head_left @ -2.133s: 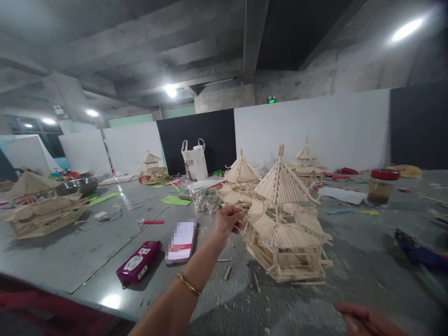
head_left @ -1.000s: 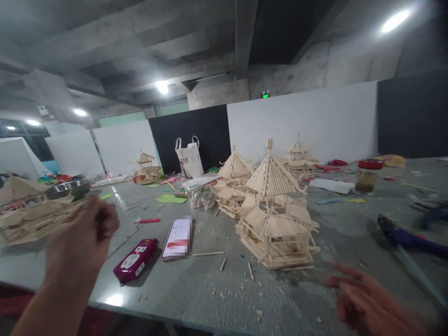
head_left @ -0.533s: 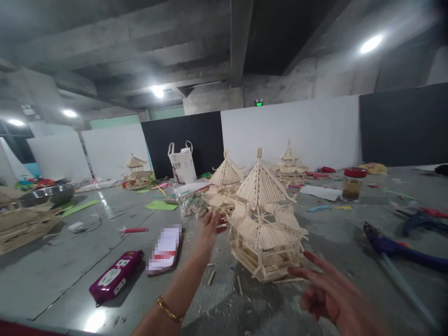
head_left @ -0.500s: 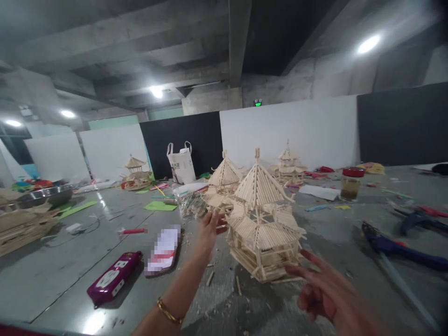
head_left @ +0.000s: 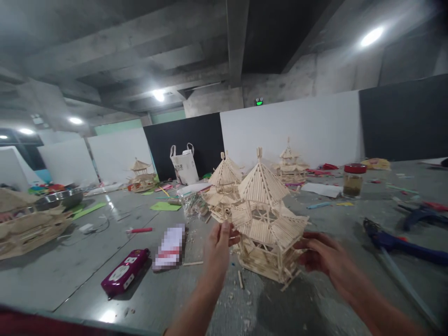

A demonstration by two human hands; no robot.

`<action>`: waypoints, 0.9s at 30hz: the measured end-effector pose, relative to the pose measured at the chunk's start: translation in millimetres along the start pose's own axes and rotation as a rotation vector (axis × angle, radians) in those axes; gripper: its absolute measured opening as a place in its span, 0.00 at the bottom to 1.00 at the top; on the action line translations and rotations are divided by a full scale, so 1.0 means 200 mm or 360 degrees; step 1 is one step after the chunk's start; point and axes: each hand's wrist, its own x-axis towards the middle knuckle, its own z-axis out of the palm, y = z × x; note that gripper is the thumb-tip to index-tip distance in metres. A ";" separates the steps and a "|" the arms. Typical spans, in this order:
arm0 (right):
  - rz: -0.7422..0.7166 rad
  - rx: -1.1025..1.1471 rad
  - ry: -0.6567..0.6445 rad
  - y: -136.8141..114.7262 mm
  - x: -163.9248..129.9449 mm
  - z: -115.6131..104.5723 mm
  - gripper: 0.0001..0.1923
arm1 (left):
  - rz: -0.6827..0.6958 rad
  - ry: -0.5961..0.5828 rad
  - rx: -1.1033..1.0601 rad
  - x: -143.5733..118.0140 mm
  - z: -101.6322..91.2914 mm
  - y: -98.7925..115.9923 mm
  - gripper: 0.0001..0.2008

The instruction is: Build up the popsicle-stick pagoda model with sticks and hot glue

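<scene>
Both hands grip the stick pagoda.
Left hand [head_left: 219, 242] and right hand [head_left: 320, 252] clasp opposite sides of the pagoda [head_left: 266, 219], tilted above the tabletop [head_left: 105, 280]. A phone [head_left: 170, 240] lies nearby at left.

One head-worn view looks forward across the table [head_left: 87, 261], hands close below.

stick pagoda [head_left: 265, 219] between both hands, phone [head_left: 170, 241] left, cutters [head_left: 392, 241] right
</scene>
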 end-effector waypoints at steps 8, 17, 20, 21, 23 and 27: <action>-0.0018 -0.0218 0.0073 0.05 -0.07 -0.03 0.32 | -0.0352 -0.0086 0.0334 0.24 -0.18 0.06 0.13; -0.0169 -0.0496 -0.0035 0.09 -0.05 -0.06 0.33 | -0.0687 -0.0591 0.0937 0.40 -0.05 0.02 0.20; -0.0177 -0.0505 -0.0049 0.11 -0.04 -0.08 0.33 | -0.0669 -0.0715 0.1003 0.42 -0.03 0.01 0.19; -0.0173 -0.0516 -0.0042 0.11 -0.04 -0.08 0.33 | -0.0664 -0.0746 0.1011 0.43 -0.03 0.00 0.18; -0.0153 -0.0555 -0.0031 0.11 -0.04 -0.08 0.33 | -0.0658 -0.0787 0.1021 0.43 -0.04 0.01 0.18; -0.0114 -0.0606 0.0018 0.06 -0.06 -0.04 0.33 | -0.0651 -0.0819 0.1038 0.43 -0.06 0.02 0.17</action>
